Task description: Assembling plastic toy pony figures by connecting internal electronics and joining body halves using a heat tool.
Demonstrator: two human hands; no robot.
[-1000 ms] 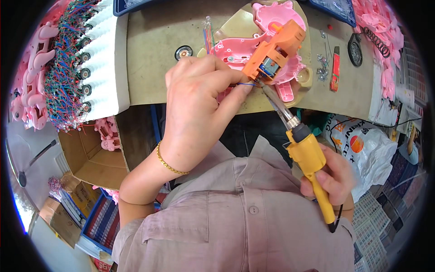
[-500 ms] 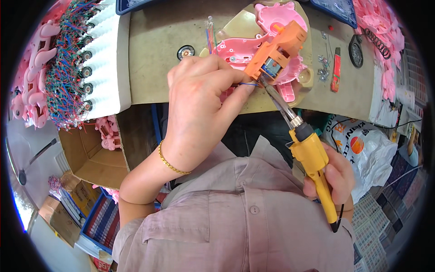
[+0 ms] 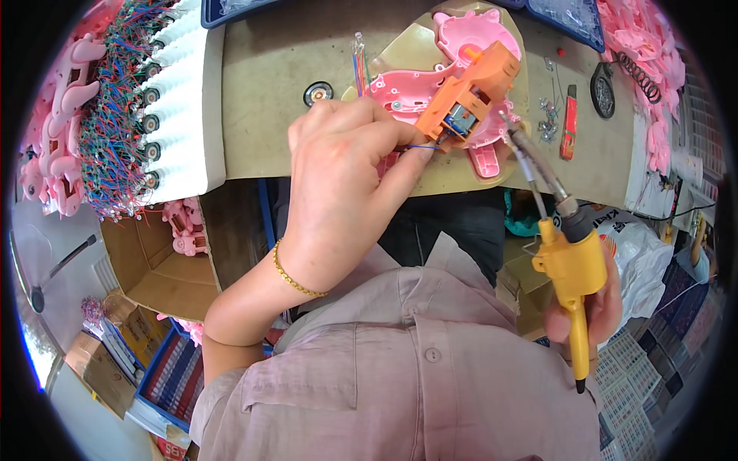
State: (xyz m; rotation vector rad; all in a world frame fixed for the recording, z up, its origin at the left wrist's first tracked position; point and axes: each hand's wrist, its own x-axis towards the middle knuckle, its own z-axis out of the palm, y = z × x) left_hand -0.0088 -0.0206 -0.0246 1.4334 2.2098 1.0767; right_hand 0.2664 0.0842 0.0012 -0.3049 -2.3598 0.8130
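Observation:
My left hand (image 3: 338, 161) pinches a thin blue wire (image 3: 422, 146) between thumb and forefinger, close to the lower end of an orange plastic gearbox housing (image 3: 492, 73). Inside that housing sits a small metal motor (image 3: 461, 119). The housing lies tilted over a pink toy half-shell (image 3: 475, 29), which rests on a beige moulded fixture (image 3: 407, 48). In my right hand (image 3: 610, 307) is a yellow soldering gun (image 3: 570, 265), its fingers wrapped round the grip. The gun's metal tip points up and away from the body, apart from the motor.
Left of the fixture lies a small round speaker (image 3: 317, 94); wired ones crowd a white corrugated rack (image 3: 184, 100). To the right are a red cutter (image 3: 569, 123), small metal bits (image 3: 548, 115) and pink shells (image 3: 638, 38). Blue trays (image 3: 565, 23) stand at the back. A cardboard box (image 3: 165, 280) sits below left.
The soldering gun has swung right and its tip has left the motor's lower end. My left hand stays at the wire, barely shifted.

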